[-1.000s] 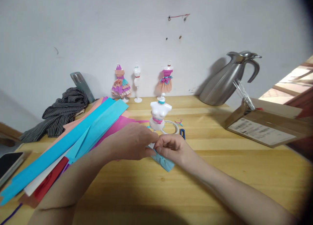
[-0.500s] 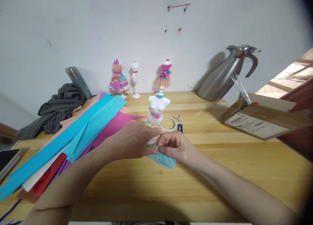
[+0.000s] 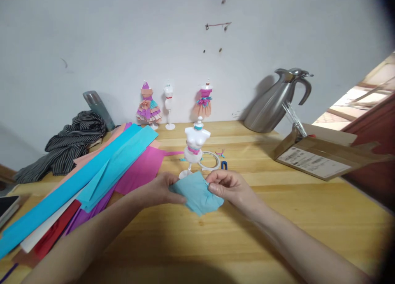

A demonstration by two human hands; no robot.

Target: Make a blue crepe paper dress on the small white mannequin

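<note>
A creased piece of light blue paper point(image 3: 197, 193) is spread between my two hands, above the wooden table. My left hand point(image 3: 165, 189) holds its left edge between thumb and fingers. The upper right edge is pinched by my right hand point(image 3: 226, 185). Just behind the paper stands a small white mannequin point(image 3: 196, 139) with a teal band at the neck and a pink band at the waist. A roll of tape point(image 3: 211, 161) lies to its right, next to a small dark blue tool point(image 3: 224, 165).
Coloured paper sheets point(image 3: 92, 173) spread over the left side, near a striped cloth point(image 3: 77, 133) and a bottle point(image 3: 98, 109). Three small mannequins, one in a ruffled dress point(image 3: 149, 109), stand by the wall. A steel jug point(image 3: 271, 103) and cardboard box point(image 3: 321, 152) are at right.
My left hand has moved left, away from my right hand. The light blue paper now shows opened out between them. The view has tilted slightly upward.
</note>
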